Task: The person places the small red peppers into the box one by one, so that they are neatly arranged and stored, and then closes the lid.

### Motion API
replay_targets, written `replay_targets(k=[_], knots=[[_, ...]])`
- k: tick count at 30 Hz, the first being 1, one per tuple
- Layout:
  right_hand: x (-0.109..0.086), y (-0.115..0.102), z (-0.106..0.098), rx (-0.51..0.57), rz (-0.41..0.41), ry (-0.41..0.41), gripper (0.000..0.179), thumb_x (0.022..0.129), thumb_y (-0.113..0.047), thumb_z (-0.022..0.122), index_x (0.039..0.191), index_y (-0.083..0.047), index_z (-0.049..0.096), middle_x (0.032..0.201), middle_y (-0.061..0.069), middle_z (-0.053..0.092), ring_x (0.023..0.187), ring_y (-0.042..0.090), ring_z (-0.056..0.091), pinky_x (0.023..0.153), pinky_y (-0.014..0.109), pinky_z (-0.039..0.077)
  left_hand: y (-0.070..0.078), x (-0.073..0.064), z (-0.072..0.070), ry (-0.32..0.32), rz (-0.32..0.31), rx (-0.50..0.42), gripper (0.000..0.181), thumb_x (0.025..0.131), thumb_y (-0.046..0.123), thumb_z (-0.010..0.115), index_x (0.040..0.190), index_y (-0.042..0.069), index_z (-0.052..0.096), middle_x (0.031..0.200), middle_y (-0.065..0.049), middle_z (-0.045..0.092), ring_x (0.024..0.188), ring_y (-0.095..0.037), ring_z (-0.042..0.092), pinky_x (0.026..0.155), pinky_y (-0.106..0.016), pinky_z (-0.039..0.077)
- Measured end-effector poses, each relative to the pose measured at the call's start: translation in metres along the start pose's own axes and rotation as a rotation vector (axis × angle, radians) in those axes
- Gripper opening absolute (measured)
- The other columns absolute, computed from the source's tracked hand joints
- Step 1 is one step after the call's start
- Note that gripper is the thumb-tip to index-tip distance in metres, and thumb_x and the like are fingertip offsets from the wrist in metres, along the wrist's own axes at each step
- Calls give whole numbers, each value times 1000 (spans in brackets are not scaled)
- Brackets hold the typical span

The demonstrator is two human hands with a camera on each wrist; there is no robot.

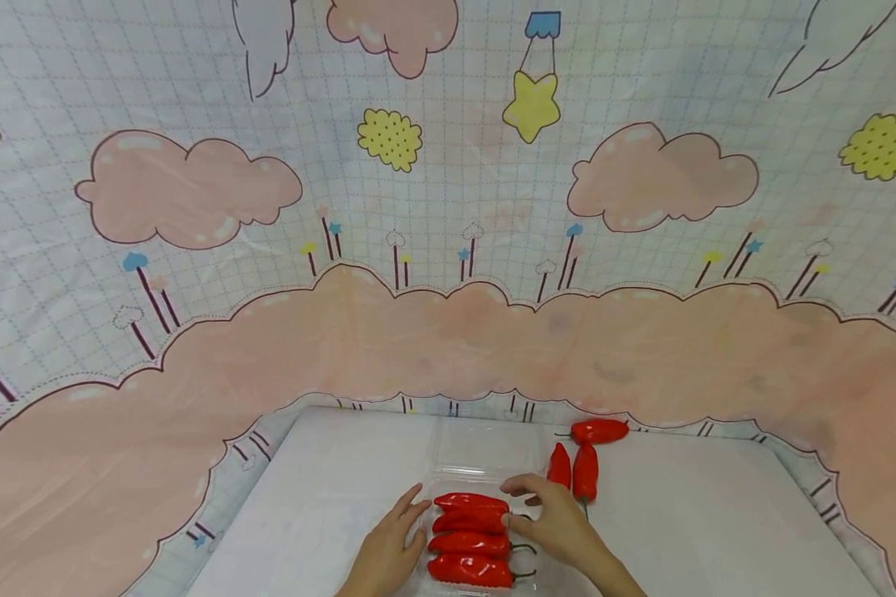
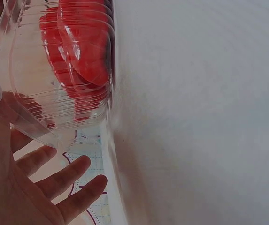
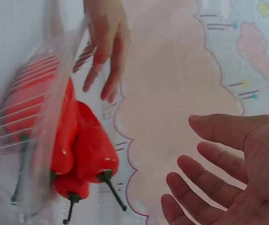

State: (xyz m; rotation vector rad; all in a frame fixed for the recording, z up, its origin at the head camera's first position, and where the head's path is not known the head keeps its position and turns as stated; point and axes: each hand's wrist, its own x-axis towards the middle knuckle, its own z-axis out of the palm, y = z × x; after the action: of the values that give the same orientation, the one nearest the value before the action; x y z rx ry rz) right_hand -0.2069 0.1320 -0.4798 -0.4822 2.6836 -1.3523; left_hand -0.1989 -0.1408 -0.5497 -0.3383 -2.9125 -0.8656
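Note:
Several red chili peppers [image 1: 469,570] lie side by side in a clear plastic clamshell box [image 2: 19,61], their green stems pointing right in the head view. The box's lid [image 1: 485,448] is folded back, away from me. At the box's left side is my left hand [image 1: 388,547], fingers spread and nearly straight, its thumb close to the wall. My right hand [image 1: 560,524] hovers over the right end of the peppers. In the right wrist view the right hand's fingers [image 3: 209,180] are extended and loosely parted, with nothing between them.
Three more red peppers lie on the white table [image 1: 328,473] to the right of the lid: one sideways pepper [image 1: 600,431] at the back and two nearer, the left one [image 1: 558,464] partly behind my right hand. A patterned cloth [image 1: 448,340] with clouds hangs behind the table.

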Motion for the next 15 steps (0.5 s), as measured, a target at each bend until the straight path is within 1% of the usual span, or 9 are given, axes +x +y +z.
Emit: replay_targets(k=[9, 12, 15], knots=[[-5, -11, -12, -5, -17, 39, 40, 81, -26, 79, 118, -15, 67, 115, 3, 70, 105, 23, 63, 93, 52, 56, 0, -1, 0, -2, 2, -11, 41, 92, 24, 62, 132, 15, 61, 152, -6, 46, 124, -30, 60, 93, -53, 55], [-7, -12, -14, 0, -7, 74, 39, 82, -27, 79, 117, -15, 67, 114, 2, 71, 104, 23, 64, 92, 51, 57, 0, -1, -1, -7, 2, -14, 42, 92, 24, 62, 133, 14, 60, 152, -6, 46, 124, -30, 60, 93, -53, 55], [-7, -9, -16, 6, 13, 119, 37, 82, -29, 79, 115, -17, 67, 112, 1, 71, 103, 21, 64, 90, 47, 58, 0, 0, 0, -9, 3, -15, 42, 92, 24, 62, 133, 14, 60, 152, -6, 46, 124, -30, 60, 92, -53, 55]])
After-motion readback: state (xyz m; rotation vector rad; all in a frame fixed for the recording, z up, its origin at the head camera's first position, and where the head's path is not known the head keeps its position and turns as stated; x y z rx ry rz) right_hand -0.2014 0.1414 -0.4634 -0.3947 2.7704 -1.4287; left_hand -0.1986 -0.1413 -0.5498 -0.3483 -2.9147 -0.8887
